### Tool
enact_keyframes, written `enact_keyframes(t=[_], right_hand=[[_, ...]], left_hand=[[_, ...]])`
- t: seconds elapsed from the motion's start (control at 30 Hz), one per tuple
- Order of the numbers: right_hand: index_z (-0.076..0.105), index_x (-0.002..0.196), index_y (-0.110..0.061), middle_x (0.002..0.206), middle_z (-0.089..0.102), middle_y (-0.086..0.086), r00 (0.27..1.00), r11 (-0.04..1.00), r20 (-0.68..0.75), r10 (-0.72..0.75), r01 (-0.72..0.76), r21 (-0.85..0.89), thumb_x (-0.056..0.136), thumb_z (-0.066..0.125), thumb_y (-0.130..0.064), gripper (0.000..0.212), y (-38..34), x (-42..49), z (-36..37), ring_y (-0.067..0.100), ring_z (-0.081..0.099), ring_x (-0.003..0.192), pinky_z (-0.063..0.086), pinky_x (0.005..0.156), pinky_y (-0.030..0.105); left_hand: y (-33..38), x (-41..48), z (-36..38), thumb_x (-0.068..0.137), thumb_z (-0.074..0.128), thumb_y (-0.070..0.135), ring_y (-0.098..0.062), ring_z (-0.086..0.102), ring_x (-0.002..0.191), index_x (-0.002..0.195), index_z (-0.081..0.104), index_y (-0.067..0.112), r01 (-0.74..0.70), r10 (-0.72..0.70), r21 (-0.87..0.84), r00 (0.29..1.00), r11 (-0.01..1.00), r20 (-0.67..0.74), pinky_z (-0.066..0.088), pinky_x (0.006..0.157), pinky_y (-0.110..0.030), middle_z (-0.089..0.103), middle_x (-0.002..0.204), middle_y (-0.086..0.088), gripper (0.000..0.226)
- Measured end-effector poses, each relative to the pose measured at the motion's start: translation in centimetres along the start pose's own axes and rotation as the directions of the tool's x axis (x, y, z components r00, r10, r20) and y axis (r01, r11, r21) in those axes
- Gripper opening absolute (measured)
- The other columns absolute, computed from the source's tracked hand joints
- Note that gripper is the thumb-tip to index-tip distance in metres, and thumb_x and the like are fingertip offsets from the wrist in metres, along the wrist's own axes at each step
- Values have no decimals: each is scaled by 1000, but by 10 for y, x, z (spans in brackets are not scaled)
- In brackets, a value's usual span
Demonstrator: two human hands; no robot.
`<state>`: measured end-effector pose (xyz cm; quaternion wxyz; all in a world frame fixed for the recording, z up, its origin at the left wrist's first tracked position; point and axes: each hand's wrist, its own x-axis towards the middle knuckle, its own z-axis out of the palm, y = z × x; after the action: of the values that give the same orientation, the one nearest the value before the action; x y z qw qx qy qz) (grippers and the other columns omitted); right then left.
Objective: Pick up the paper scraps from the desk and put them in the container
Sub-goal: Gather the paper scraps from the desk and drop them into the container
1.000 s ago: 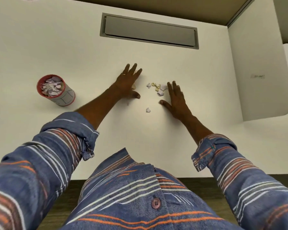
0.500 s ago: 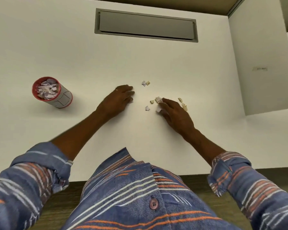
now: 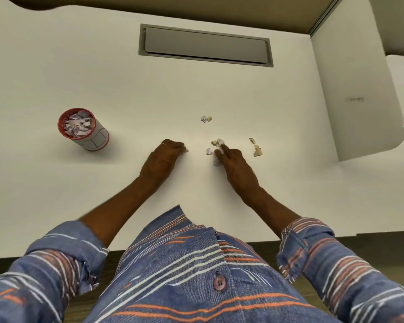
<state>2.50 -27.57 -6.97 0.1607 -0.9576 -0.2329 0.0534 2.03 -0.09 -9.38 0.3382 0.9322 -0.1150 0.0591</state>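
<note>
Small white and tan paper scraps lie mid-desk: a pair [image 3: 206, 118] farthest away, a cluster [image 3: 217, 142] with one loose scrap [image 3: 209, 151] beside it, and a few more [image 3: 257, 148] to the right. My left hand [image 3: 165, 157] rests on the desk with its fingers curled under, and a white scrap [image 3: 186, 150] peeks out at the fingertips. Fingers extended, my right hand [image 3: 234, 165] lies flat with its tips on the cluster; another scrap [image 3: 216, 162] sits by the thumb. The container [image 3: 96, 138], a red-rimmed cylinder, stands far left, filled with scraps.
A grey recessed cable hatch [image 3: 205, 45] is set into the white desk [image 3: 126, 89] at the back. A white partition panel [image 3: 359, 101] rises at the right. The near desk edge [image 3: 149, 249] runs just in front of my shirt.
Both hands have drawn back toward me from a flat, spread position. The left has curled shut and the right has dragged scraps closer, scattering some to the right.
</note>
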Motion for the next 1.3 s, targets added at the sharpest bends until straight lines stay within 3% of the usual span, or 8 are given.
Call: enact_keyframes(t=[0.17, 0.27, 0.4, 0.57, 0.77, 0.93, 1.13, 1.3], right_hand=[[61, 100, -16, 111, 62, 0, 998, 1000, -58, -11, 10, -23, 79, 31, -12, 37, -16, 9, -8, 24, 53, 104, 52, 74, 38], [62, 87, -20, 100, 62, -4, 997, 997, -52, 63, -61, 40, 72, 50, 4, 31, -18, 17, -9, 24, 58, 97, 52, 71, 37], [70, 94, -16, 93, 68, -1, 982, 982, -102, 156, -143, 123, 87, 67, -9, 11, -24, 30, -2, 23, 65, 87, 43, 72, 24], [75, 91, -14, 87, 73, -1, 955, 937, -162, 247, -193, 292, 86, 67, -10, 11, -73, 49, -7, 18, 67, 81, 49, 75, 26], [77, 91, -9, 82, 78, 1, 909, 624, -18, 416, -271, 733, 84, 67, -6, 13, -142, 89, -25, 15, 75, 74, 62, 79, 36], [78, 92, -6, 82, 78, 4, 929, 484, 36, 367, -224, 846, 83, 71, -5, 11, -205, 125, -37, 20, 76, 76, 63, 81, 38], [76, 90, -6, 80, 77, 5, 974, 573, 7, 225, -138, 808, 82, 72, -4, 9, -270, 167, -36, 18, 75, 72, 63, 76, 36], [68, 83, -13, 80, 73, -3, 985, 721, -51, 162, -83, 688, 76, 77, -9, 12, -293, 190, -21, 11, 71, 74, 60, 73, 32]], left_hand=[[4, 9, -5, 91, 63, 14, -12, 59, 108, 107, 75, 19, 22, -22, -28, 1000, 999, 5, 47, 93, -23, 70, 113, 2, 20], [4, 13, -8, 87, 65, 6, -11, 62, 100, 98, 76, 13, 76, -82, -122, 996, 990, -39, 43, 93, -11, 73, 103, -3, 17], [10, 11, -20, 86, 65, 1, -17, 69, 95, 96, 76, 11, 130, -148, -176, 984, 976, -94, 49, 91, -19, 74, 99, -2, 17], [25, 8, -54, 85, 65, 4, -6, 70, 91, 94, 77, 16, 298, -362, -399, 927, 867, -94, 56, 81, -24, 75, 94, 5, 19], [20, 4, -110, 84, 72, 13, -1, 68, 83, 96, 77, 15, 257, -431, -509, 865, 821, -258, 49, 72, -11, 75, 87, 8, 13], [-13, -5, -164, 83, 71, 12, -6, 68, 82, 93, 76, 12, 254, -436, -431, 805, 866, -402, 51, 80, -17, 74, 85, 4, 11], [-48, -23, -206, 78, 60, 2, -3, 65, 82, 84, 69, 11, 310, -485, -410, 750, 858, -449, 52, 77, -21, 71, 83, 6, 13], [-62, -27, -211, 88, 66, 22, -5, 68, 84, 108, 59, 22, 377, -528, -401, 755, 835, -389, 53, 71, -16, 73, 93, 7, 21]])
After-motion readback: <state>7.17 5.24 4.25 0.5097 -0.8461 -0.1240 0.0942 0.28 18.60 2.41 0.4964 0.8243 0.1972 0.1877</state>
